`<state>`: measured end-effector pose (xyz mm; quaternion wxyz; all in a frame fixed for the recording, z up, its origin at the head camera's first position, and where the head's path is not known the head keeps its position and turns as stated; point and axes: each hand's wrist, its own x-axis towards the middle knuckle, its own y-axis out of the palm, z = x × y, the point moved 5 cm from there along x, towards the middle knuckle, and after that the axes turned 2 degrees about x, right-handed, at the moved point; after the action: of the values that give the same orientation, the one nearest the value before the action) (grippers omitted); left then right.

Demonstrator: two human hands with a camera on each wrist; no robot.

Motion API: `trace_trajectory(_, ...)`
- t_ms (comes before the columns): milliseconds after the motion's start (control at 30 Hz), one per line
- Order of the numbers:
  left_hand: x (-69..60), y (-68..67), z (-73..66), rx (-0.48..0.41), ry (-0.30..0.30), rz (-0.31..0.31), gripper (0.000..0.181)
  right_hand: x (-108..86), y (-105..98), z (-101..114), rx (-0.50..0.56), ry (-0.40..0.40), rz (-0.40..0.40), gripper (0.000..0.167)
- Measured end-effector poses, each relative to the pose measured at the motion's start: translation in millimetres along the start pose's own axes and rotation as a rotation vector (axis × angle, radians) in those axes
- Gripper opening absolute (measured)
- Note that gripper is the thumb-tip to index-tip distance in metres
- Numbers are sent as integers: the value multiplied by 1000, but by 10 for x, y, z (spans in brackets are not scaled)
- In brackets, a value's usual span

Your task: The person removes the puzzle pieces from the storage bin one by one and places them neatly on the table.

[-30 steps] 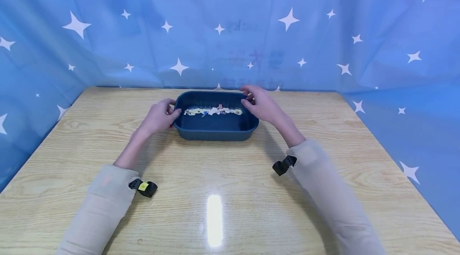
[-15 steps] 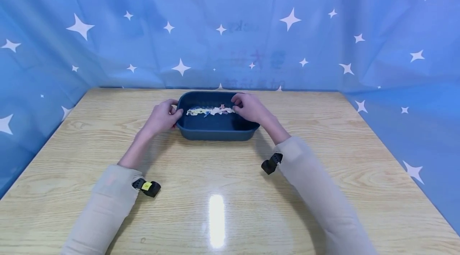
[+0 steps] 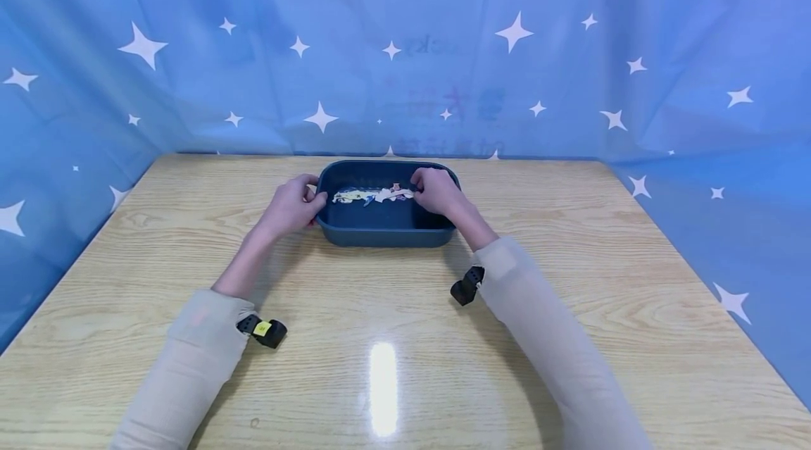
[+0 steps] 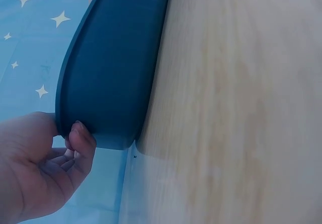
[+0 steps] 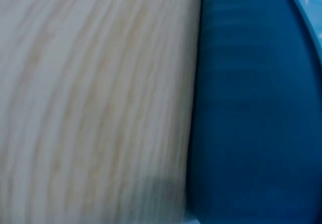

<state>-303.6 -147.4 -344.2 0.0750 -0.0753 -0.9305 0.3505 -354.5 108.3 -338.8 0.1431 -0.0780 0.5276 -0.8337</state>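
A dark blue tub (image 3: 383,238) stands upright at the back of the table, with a crumpled, mostly white strip (image 3: 364,196) with coloured bits lying lengthwise inside. My left hand (image 3: 290,207) grips the tub's left end; in the left wrist view this hand (image 4: 45,168) has thumb and fingers on either side of the tub's rim (image 4: 63,83). Inside the right part of the tub, my right hand (image 3: 438,192) pinches the strip's right end with curled fingers, which partly hide it. The right wrist view shows the tub's outer wall (image 5: 256,108), not the hand.
The wood-grain table (image 3: 317,309) extends around the tub. A blue curtain with white stars (image 3: 405,84) hangs close behind the tub and along both sides. Black wrist cameras sit at the left sleeve (image 3: 269,334) and right sleeve (image 3: 465,286).
My right hand has come from the tub's right rim inward and down to the strip's right end, its fingers curling in. My left hand has kept its hold on the left end.
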Motion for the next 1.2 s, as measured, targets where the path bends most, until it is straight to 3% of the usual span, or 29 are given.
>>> trace_trajectory(200, 14, 50, -54, -27, 3, 19, 41, -19, -2, -67, -46, 55, 11, 32)
trace_trajectory(400, 2, 76, -93, -50, -1, 29, 40, -34, -17, -106, -68, 60, 23, 28)
trace_trajectory(767, -40, 126, -113, -51, -18, 27, 41, -60, 27, -148, 25, 151, 101, 21)
trace_trajectory(967, -39, 140, -128, -60, -11, 28, 42, -91, 7, -152, 35, 151, 105, 10)
trace_trajectory(1200, -22, 150, -135, -60, -7, 33, 42, -143, -18, -138, 52, 122, 122, 10)
